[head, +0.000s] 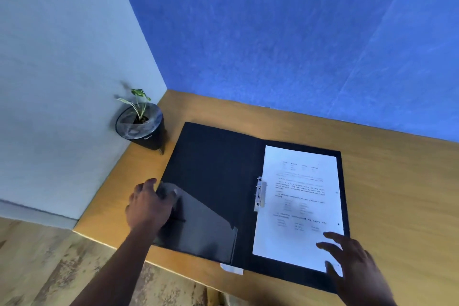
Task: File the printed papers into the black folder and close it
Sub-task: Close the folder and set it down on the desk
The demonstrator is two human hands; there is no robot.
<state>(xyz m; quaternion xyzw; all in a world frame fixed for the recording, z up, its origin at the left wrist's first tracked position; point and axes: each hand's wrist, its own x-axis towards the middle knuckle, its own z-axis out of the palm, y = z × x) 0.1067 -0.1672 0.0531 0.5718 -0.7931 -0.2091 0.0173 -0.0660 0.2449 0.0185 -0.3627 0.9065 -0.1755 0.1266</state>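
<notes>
Black folder [218,181] flat open, left hand [149,204] gripping its cover edge, right hand [347,256] spread over papers [298,201].

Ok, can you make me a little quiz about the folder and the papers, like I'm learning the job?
1. True or false: the black folder is already closed.
2. Which half of the folder do the printed papers lie on? A) left half B) right half C) neither, they are on the wooden desk
3. Fill in: the left hand is at the folder's outer ____ edge, while the right hand rests spread by the papers' near corner.

Key
1. False: it lies open flat.
2. B, beside the metal clip at the spine.
3. Left, by the clear pocket, near the potted plant.
</notes>
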